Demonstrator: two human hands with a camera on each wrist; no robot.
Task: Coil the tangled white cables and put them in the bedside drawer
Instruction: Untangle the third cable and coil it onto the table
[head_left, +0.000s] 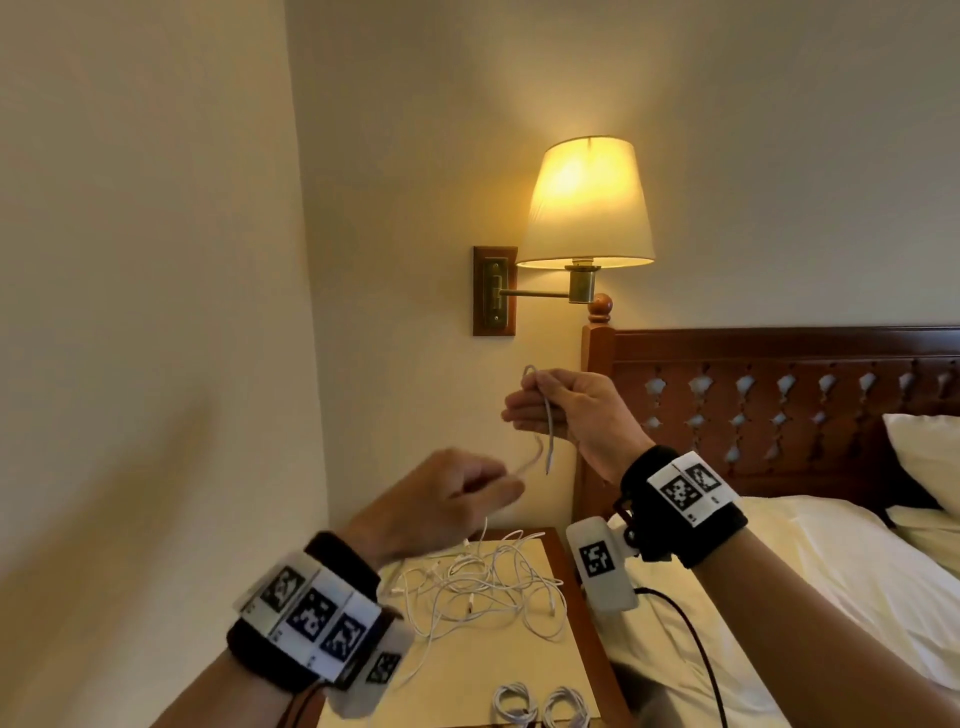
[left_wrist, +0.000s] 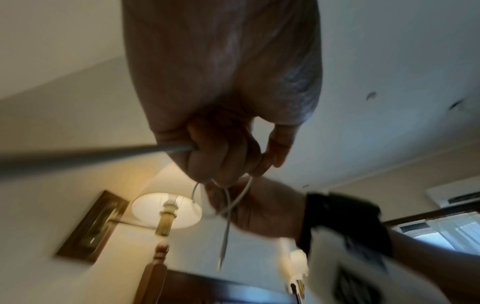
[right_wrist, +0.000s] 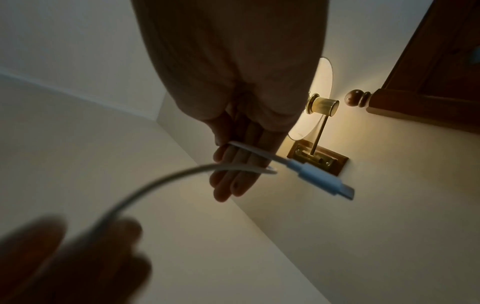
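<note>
A white cable (head_left: 548, 427) is held in the air between both hands, above the bedside table (head_left: 467, 670). My right hand (head_left: 550, 410) keeps its fingers straight and pinches a loop of the cable under the thumb. The plug end (right_wrist: 324, 181) hangs free below that hand. Lower left, my left hand (head_left: 467, 488) is blurred; its fingers curl round the same cable (left_wrist: 179, 148), which runs down to a tangled heap of white cables (head_left: 483, 582) on the table top. Two coiled white cables (head_left: 540, 704) lie at the table's near edge. No drawer is in view.
A lit wall lamp (head_left: 587, 202) on a brass arm hangs just above the hands. The wooden headboard (head_left: 779, 395), the bed (head_left: 779, 571) and a pillow (head_left: 924, 452) are to the right. A bare wall closes the left side.
</note>
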